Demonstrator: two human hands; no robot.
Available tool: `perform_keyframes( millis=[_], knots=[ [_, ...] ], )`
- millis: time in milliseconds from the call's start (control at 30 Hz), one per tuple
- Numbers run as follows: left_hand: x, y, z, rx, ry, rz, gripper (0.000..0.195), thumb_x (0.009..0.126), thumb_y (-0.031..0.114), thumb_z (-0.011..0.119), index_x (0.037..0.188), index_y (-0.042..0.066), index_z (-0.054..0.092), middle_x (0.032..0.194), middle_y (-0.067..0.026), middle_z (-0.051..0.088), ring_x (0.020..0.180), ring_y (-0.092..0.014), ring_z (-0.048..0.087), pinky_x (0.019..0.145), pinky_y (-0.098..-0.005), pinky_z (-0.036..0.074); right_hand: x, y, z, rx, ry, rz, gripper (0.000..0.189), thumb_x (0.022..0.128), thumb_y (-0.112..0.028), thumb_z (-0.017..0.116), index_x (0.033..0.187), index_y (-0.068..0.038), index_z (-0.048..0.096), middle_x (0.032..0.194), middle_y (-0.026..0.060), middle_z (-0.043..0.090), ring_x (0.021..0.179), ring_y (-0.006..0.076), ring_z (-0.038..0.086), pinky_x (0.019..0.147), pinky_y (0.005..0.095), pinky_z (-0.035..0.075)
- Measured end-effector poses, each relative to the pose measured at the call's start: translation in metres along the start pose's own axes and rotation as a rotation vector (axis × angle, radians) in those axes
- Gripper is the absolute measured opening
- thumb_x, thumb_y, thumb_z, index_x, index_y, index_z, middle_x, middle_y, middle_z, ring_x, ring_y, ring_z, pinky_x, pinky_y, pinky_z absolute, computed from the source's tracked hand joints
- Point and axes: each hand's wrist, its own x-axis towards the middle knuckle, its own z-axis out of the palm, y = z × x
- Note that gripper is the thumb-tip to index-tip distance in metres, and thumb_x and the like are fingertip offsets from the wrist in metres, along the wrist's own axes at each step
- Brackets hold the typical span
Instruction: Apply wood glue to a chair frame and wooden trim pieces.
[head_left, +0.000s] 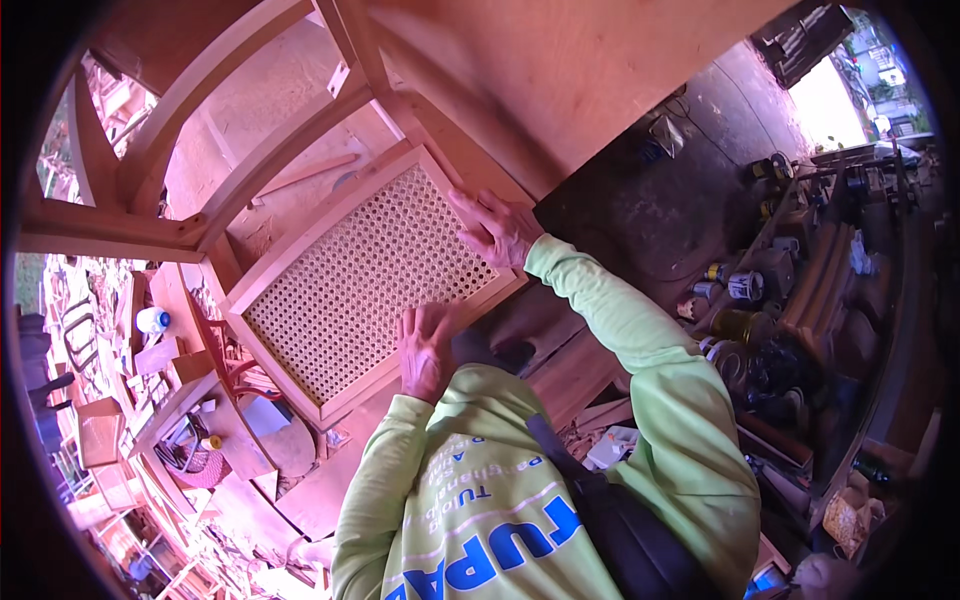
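Observation:
Before me is an unfinished wooden chair with a woven cane panel (360, 277) set inside its seat frame (274, 367). The chair's curved rails (281, 161) rise beyond the seat, toward the upper left. My left hand (426, 351) lies over the near rail, its bent fingertips at the edge of the cane; its thumb and palm are hidden. On the right-hand rail rests my right hand (501, 231), fingers apart, with some fingertips reaching onto the cane. The corner of the panel nearest my body shows between my two forearms.
A large plywood sheet (570, 82) spans the top. Cans (745, 286) and dark clutter line the right side. At left are a plywood workpiece (255, 431), a white and blue container (153, 320), a pink basket (202, 469) and scattered wood scraps (217, 555).

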Motion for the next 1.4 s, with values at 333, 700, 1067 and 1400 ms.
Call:
perform_keyframes(
  millis=[333, 700, 1067, 1400],
  knots=[
    [-0.007, 0.021, 0.028, 0.056, 0.272, -0.127, 0.031, 0.088, 0.005, 0.070, 0.118, 0.012, 0.073, 0.106, -0.0082, 0.062, 0.099, -0.030, 0.057, 0.089, -0.0433, 0.047, 0.002, 0.012, 0.008, 0.112, 0.036, -0.088, 0.070, 0.090, -0.022, 0.072, 0.154, -0.009, 0.046, 0.138, 0.0192, 0.062, 0.103, 0.0418, 0.070, 0.083, 0.0472, 0.061],
    [-0.002, 0.029, 0.031, 0.091, 0.230, -0.161, 0.020, 0.090, 0.007, 0.070, 0.109, 0.010, 0.072, 0.104, -0.0090, 0.064, 0.097, -0.031, 0.059, 0.087, -0.0424, 0.048, -0.010, 0.022, -0.001, 0.162, 0.021, -0.097, 0.075, 0.092, -0.032, 0.073, 0.158, -0.016, 0.042, 0.114, 0.0187, 0.063, 0.083, 0.0418, 0.070, 0.066, 0.0491, 0.059],
    [-0.001, 0.029, 0.035, 0.080, 0.258, -0.195, 0.021, 0.084, 0.005, 0.071, 0.105, 0.011, 0.072, 0.104, -0.0083, 0.063, 0.098, -0.031, 0.058, 0.087, -0.0418, 0.047, -0.011, 0.022, 0.010, 0.089, -0.013, -0.063, 0.084, 0.088, -0.028, 0.072, 0.162, -0.013, 0.035, 0.124, 0.0209, 0.062, 0.088, 0.0430, 0.070, 0.071, 0.0508, 0.060],
    [0.000, 0.023, 0.024, 0.050, 0.201, -0.166, 0.019, 0.087, 0.009, 0.074, 0.106, 0.010, 0.075, 0.100, -0.0073, 0.065, 0.096, -0.029, 0.060, 0.086, -0.0410, 0.050, -0.010, 0.019, -0.004, 0.016, -0.145, -0.032, 0.087, 0.089, -0.032, 0.073, 0.163, -0.012, 0.032, 0.124, 0.0230, 0.062, 0.087, 0.0456, 0.069, 0.070, 0.0511, 0.060]
  ],
)
